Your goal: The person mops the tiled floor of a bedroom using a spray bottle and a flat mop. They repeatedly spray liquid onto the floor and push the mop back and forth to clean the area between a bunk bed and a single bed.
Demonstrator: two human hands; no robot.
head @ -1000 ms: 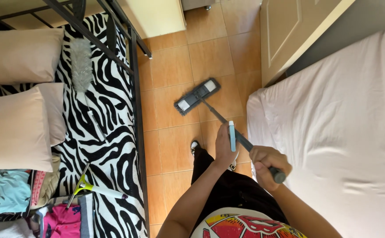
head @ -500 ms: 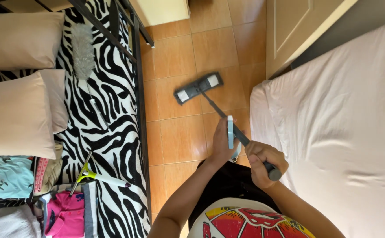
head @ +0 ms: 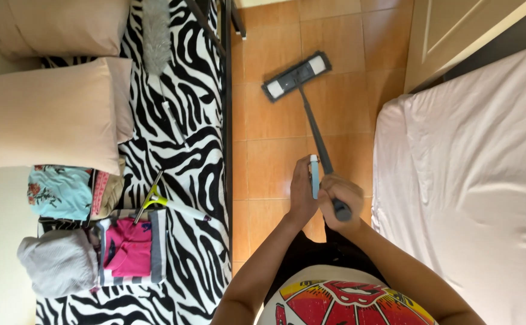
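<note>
With the right hand [head: 339, 195] clenched on the grey flat-head mop handle [head: 314, 127] and the left hand [head: 302, 191] clasping a slim blue-white tube [head: 314, 176], keep the mop head [head: 295, 74] flat on the orange tiled floor [head: 275, 162].

Orange tiled floor [head: 275, 162] down the middle. On the left, a bed under a zebra-print cover [head: 190, 138], carrying two beige pillows [head: 52, 114], a grey fluffy duster [head: 156, 36], a small window squeegee with a yellow-green handle [head: 150, 200], folded clothes in light blue [head: 58, 191] and pink [head: 129, 248], and a grey bundle [head: 58, 262]. On the right, a bed with a pale pink sheet [head: 479, 180], beside a cream panelled door [head: 455, 36].
</note>
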